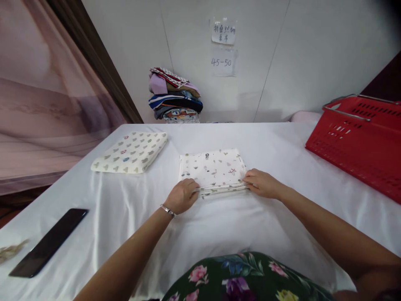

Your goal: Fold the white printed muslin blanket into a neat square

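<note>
A white cloth (213, 169) with small printed figures lies folded in several layers on the white-covered table (238, 234). At its near left corner, my left hand (183, 195) is closed with the fingers pinching the layered edge. My right hand (262, 183) grips the near right corner in the same way, thumb and fingers together on the cloth. Between the two hands the near edge shows its stacked folds. A second folded cloth (131, 152), cream with grey mouse-head shapes, rests to the left, apart from both hands.
A dark, flat phone-like slab (50, 242) lies at the left, near a dry beige sprig (12, 252). A red plastic basket (360, 142) stands at the right. Behind the table's far edge rises a pile of folded fabrics (175, 96) against the wall. Pink curtains (46, 104) hang at the left.
</note>
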Demonstrator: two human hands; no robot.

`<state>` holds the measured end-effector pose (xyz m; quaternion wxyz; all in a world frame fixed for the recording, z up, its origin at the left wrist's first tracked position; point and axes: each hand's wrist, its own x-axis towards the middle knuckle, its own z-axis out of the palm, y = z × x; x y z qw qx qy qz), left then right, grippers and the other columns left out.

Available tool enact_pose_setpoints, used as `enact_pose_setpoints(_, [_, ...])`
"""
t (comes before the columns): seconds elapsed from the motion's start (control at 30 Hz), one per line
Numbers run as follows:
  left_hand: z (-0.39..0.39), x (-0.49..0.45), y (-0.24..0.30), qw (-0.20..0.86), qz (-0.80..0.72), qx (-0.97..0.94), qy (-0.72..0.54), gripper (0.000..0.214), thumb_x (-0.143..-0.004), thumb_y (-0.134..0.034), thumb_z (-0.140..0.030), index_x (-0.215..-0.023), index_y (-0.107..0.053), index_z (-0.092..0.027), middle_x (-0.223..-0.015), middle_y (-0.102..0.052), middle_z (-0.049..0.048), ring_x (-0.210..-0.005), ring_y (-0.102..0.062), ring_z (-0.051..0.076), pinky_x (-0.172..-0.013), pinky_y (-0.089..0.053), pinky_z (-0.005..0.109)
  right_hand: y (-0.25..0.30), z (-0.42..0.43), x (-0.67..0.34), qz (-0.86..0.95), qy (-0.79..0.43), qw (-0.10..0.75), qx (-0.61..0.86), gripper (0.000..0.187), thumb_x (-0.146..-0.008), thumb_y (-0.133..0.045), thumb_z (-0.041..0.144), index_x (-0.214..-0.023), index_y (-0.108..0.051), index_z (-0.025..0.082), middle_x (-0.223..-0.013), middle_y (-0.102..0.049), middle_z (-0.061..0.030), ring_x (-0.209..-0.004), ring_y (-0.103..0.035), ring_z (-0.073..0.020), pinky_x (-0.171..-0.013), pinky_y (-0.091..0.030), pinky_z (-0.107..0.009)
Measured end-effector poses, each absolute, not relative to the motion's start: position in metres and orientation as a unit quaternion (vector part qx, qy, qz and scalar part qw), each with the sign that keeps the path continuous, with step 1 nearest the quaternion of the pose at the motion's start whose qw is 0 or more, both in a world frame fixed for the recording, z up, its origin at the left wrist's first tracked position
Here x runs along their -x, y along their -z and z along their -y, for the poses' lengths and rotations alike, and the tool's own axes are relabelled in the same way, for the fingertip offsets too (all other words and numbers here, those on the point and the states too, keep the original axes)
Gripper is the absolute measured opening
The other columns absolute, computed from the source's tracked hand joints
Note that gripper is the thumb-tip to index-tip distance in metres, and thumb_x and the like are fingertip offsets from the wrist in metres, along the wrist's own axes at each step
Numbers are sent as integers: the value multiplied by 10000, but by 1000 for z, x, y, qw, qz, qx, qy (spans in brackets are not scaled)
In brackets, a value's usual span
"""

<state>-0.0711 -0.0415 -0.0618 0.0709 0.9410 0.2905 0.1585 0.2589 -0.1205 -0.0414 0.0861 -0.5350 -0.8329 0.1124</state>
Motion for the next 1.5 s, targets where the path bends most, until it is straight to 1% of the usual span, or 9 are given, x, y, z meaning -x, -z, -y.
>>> enact_pose_setpoints(0.17, [39, 77, 66, 76, -294, -940, -156, 168, -846, -484, -242, -980, -569, -187, -934, -587, 60, -865, -537, 179, -768, -444, 322, 40, 117, -261, 839, -116, 66, 527, 224, -833, -439, 208, -948, -631, 206, -1009, -580, -76, -951, -499, -193, -757, -423, -309])
enact_pose_setpoints(0.3, [36, 79, 65, 58, -294, -944, -140, 171, -858, -486, -267, -972, -585, -187, -935, -597, 64, -855, -546, 182, -754, -449, 324, 34, 108, -256, 844, -108, -2, 526, 201, -835, -431, 185, -833, -632, 189, -953, -585, -71, -917, -507, -191, -730, -405, -292])
enact_pose_setpoints(0.47, [38, 74, 59, 19, -292, -951, -97, 148, -845, -488, -217, -956, -581, -183, -895, -603, 66, -839, -555, 196, -724, -452, 326, 30, 99, -246, 855, -42, -111, 505, 167, -794, -454, 118, -724, -600, 158, -838, -584, -78, -800, -506, -182, -663, -366, -277])
enact_pose_setpoints(0.57, [42, 71, 57, -3, -294, -952, -86, 173, -838, -455, -162, -969, -568, -180, -866, -598, 68, -835, -555, 199, -719, -451, 328, 33, 98, -243, 865, 2, -139, 482, 176, -758, -447, 59, -725, -593, 151, -825, -583, -83, -764, -503, -177, -648, -351, -281])
enact_pose_setpoints(0.73, [44, 67, 57, -9, -305, -949, -74, 282, -784, -449, -84, -1035, -537, -178, -881, -589, 69, -843, -546, 207, -706, -444, 331, 37, 100, -243, 868, 31, -134, 478, 167, -768, -447, 80, -755, -593, 159, -838, -588, -85, -780, -511, -181, -652, -343, -286])
enact_pose_setpoints(0.9, [44, 68, 55, -7, -321, -944, -79, 248, -755, -443, -69, -943, -560, -182, -861, -579, 65, -830, -539, 200, -693, -441, 321, 38, 101, -245, 859, 45, -117, 497, 160, -772, -450, 89, -765, -592, 160, -840, -591, -82, -785, -520, -186, -680, -343, -298])
enact_pose_setpoints(1.17, [52, 76, 60, -6, -298, -949, -107, 274, -752, -419, -51, -946, -568, -175, -849, -578, 67, -832, -532, 195, -713, -438, 325, 43, 115, -247, 857, 19, -81, 509, 237, -781, -399, 65, -883, -590, 160, -926, -582, -84, -849, -509, -201, -713, -353, -305])
enact_pose_setpoints(1.33, [52, 79, 64, 7, -297, -948, -116, 281, -780, -415, -88, -1000, -559, -187, -903, -585, 67, -872, -532, 194, -740, -437, 337, 44, 120, -247, 857, 1, -61, 512, 227, -776, -410, 71, -896, -576, 167, -923, -571, -86, -848, -498, -201, -720, -355, -311])
enact_pose_setpoints(1.5, [53, 84, 64, 21, -298, -945, -130, 308, -783, -493, -187, -1089, -527, -199, -1008, -584, 76, -930, -525, 216, -768, -432, 358, 43, 125, -249, 864, -15, -33, 503, 150, -785, -449, 149, -883, -558, 178, -910, -562, -78, -838, -495, -198, -727, -363, -317])
